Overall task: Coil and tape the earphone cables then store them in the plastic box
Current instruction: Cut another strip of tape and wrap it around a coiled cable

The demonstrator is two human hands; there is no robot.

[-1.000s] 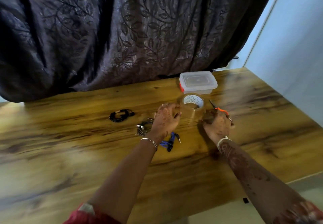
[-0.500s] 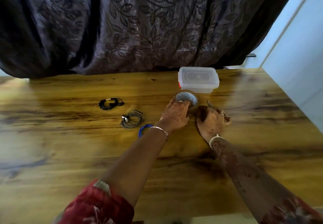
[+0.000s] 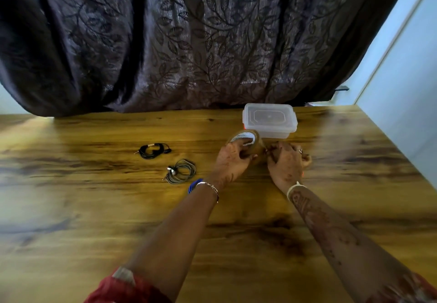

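Landmark: plastic box (image 3: 269,120), lid on, at the far edge of the wooden table (image 3: 94,208), close to the dark curtain (image 3: 189,42). Just in front of the box, left hand (image 3: 233,160) holds the tape roll (image 3: 246,140) tilted, fingers curled round its rim. Right hand (image 3: 287,163) sits beside the roll, fingertips bunched at its edge; whether they pinch a tape end cannot be told, blur hides it. A speck of orange shows at the right palm, possibly a tool. Well left of the box: black coiled earphones (image 3: 153,150); nearer, grey coiled earphones (image 3: 181,171); a blue cable (image 3: 194,185) peeks from under the left wrist. Judgement: tape is being started. Risks: free end could fold and stick to itself; the forearm could drag the blue cable and loosen its coil; box lid not yet off.
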